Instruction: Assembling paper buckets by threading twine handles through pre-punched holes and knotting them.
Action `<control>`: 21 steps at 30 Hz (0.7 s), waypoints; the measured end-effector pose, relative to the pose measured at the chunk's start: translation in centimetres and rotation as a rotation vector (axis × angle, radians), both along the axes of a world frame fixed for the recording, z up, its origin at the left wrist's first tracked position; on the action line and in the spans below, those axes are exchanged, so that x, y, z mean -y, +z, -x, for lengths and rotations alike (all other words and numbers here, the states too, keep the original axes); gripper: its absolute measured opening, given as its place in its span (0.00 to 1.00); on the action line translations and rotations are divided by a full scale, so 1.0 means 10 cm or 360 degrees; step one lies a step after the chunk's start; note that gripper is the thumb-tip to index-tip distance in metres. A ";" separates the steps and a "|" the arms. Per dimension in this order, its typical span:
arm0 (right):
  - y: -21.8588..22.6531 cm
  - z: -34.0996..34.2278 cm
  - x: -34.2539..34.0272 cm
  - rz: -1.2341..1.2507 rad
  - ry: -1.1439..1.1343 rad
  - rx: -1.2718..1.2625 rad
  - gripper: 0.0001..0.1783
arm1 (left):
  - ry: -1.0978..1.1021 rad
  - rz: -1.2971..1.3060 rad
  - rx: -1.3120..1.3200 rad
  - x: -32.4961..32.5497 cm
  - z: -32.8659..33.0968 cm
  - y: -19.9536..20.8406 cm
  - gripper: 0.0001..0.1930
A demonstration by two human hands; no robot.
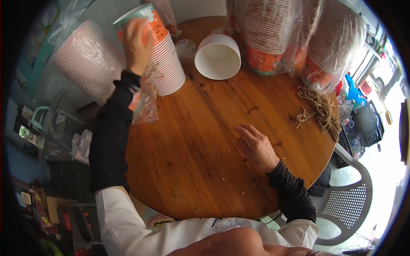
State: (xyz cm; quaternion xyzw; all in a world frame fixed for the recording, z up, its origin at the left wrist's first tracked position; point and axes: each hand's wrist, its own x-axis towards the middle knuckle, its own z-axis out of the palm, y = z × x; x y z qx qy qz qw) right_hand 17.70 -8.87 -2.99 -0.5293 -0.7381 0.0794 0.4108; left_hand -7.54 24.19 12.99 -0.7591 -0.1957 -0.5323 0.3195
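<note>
My left hand (139, 48) is closed against the side of the top paper bucket (157, 26), orange and green, on a tall nested stack (165, 70). That stack stands upside down at the table's back left, its white rims downward. My right hand (257, 148) hovers over or rests on the middle right of the table, fingers apart, nothing in it. Between and beyond my hands, a white-lined paper bucket (218, 59) lies on its side with its mouth toward me.
Plastic-wrapped bucket stacks (271, 30) crowd the back right of the round wooden table (205, 170), and another wrapped stack (87, 59) leans at the left. A heap of tan string (322, 112) lies at the right edge. A grey plastic chair (348, 205) stands at the lower right.
</note>
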 end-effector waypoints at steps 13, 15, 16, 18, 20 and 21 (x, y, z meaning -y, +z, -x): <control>-0.18 -0.42 -0.22 -0.0015 -0.0531 -0.0325 0.14 | -0.0265 0.1346 0.0817 -0.46 -1.07 -2.18 0.13; -0.12 -0.50 -0.21 0.0049 -0.0530 -0.0260 0.13 | -0.0191 0.1413 0.0781 -0.46 -1.08 -2.26 0.14; -0.13 -0.59 -0.21 0.0065 -0.0566 -0.0253 0.13 | -0.0206 0.1472 0.0798 -0.44 -1.14 -2.29 0.15; -0.13 -0.79 -0.23 0.0031 -0.0781 -0.0349 0.13 | -0.0246 0.1473 0.0775 -0.43 -1.13 -2.35 0.16; -0.20 -1.11 -0.23 -0.0242 -0.0980 -0.0284 0.10 | -0.0149 0.1671 0.0755 -0.34 -1.21 -2.37 0.17; -0.23 -1.26 -0.25 -0.0297 -0.1098 -0.0264 0.10 | -0.0114 0.1685 0.0734 -0.36 -1.15 -2.39 0.16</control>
